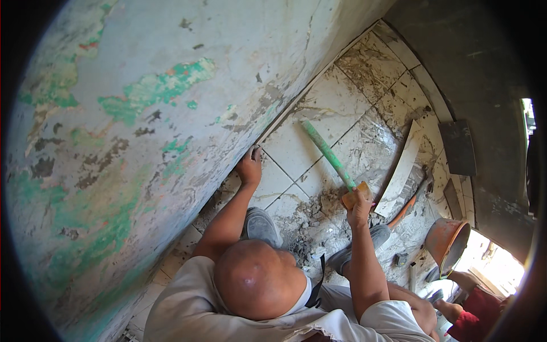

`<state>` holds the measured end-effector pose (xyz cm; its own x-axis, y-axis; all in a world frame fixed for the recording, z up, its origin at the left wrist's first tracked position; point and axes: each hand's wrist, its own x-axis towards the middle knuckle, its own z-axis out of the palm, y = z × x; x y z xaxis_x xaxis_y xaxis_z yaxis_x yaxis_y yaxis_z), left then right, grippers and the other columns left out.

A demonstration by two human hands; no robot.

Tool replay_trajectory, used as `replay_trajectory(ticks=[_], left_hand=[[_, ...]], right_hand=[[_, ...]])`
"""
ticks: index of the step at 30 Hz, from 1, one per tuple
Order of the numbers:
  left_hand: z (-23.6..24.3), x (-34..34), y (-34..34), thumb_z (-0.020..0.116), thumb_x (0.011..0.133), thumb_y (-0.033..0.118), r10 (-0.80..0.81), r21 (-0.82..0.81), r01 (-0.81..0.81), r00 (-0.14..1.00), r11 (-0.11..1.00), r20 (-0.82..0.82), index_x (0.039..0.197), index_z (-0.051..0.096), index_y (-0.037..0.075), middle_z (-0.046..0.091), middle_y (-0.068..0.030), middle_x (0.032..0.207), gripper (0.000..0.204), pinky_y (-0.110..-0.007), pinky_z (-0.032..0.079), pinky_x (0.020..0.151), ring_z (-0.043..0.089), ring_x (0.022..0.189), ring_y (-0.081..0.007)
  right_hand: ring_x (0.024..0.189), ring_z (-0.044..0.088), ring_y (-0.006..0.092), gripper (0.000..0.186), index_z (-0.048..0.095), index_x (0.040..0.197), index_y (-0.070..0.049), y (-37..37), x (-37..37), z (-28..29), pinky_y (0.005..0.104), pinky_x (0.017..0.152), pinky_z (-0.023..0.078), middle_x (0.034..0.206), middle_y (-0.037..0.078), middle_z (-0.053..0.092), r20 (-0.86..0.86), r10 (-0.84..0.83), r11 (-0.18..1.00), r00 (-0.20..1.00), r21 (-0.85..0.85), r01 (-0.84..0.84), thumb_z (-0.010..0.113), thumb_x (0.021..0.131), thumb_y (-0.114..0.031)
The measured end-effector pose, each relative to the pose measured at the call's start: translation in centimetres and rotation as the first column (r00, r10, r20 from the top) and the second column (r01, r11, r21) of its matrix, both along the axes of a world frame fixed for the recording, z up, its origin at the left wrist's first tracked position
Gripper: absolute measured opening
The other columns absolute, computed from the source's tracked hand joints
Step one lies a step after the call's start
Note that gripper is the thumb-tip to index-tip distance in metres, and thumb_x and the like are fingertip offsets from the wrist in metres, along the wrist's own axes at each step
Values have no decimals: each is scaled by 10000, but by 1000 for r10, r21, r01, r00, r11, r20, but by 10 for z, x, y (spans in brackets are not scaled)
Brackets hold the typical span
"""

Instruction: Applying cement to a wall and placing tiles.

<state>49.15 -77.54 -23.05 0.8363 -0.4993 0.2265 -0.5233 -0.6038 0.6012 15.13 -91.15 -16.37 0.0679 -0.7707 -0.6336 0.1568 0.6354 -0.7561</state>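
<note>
Neither my left hand nor my right hand is in view. A bald co-worker (256,279) in a pale shirt crouches below me. This co-worker's left hand (249,165) rests at the foot of the wall, by a narrow tile strip (285,114). The co-worker's right hand (358,208) grips the lower end of a long green bar (325,148), at a yellowish-brown block (347,200); I cannot tell if the two are joined. The floor tiles (327,100) are dirty, with grey rubble (313,239) beside the co-worker's feet.
A peeling grey-green wall (137,142) fills the left. At right lie a pale curved strip (399,171), an orange-handled tool (401,214), dark offcuts (457,148) and an orange bucket (439,242), before a dark panel (490,68). Another person in red (476,322) is at lower right.
</note>
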Motion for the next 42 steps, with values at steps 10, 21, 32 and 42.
replay_trajectory(ticks=[10, 21, 32, 42], left_hand=[[-13, -2, -20, 735, 884, 280, 70, 10, -72, 987, 997, 147, 853, 744, 88, 710, -173, 803, 195, -464, 513, 616, 667, 701, -384], [-16, -1, -19, 698, 910, 256, 41, 84, -51, 993, 995, 112, 849, 726, 76, 701, -179, 792, 192, -482, 506, 605, 664, 692, -389], [-18, 1, -20, 654, 933, 251, 29, 37, -32, 996, 999, 87, 828, 710, 49, 692, -194, 787, 234, -478, 499, 616, 656, 702, -406], [-11, -2, -22, 662, 925, 264, 63, 65, -65, 998, 996, 22, 797, 692, 46, 676, -204, 754, 254, -495, 485, 602, 644, 683, -416]], right_hand=[[830, 627, 221, 464, 499, 1200, -87, 16, 56, -4, 384, 630, 568, 993, 75, 572, -182, -67, 988, 981, -149, 40, 745, 809, -132], [771, 614, 223, 406, 502, 1189, -101, 17, 73, -3, 391, 514, 568, 1003, 86, 575, -135, -128, 990, 982, -75, 119, 705, 843, -165], [785, 615, 224, 435, 497, 1216, -101, 16, 71, -1, 398, 534, 578, 983, 79, 596, -150, -174, 983, 973, -80, 164, 716, 845, -159], [768, 638, 243, 474, 482, 1221, -118, 10, 76, 2, 404, 514, 560, 1007, 96, 585, -22, -229, 973, 973, -6, 229, 742, 828, -174]])
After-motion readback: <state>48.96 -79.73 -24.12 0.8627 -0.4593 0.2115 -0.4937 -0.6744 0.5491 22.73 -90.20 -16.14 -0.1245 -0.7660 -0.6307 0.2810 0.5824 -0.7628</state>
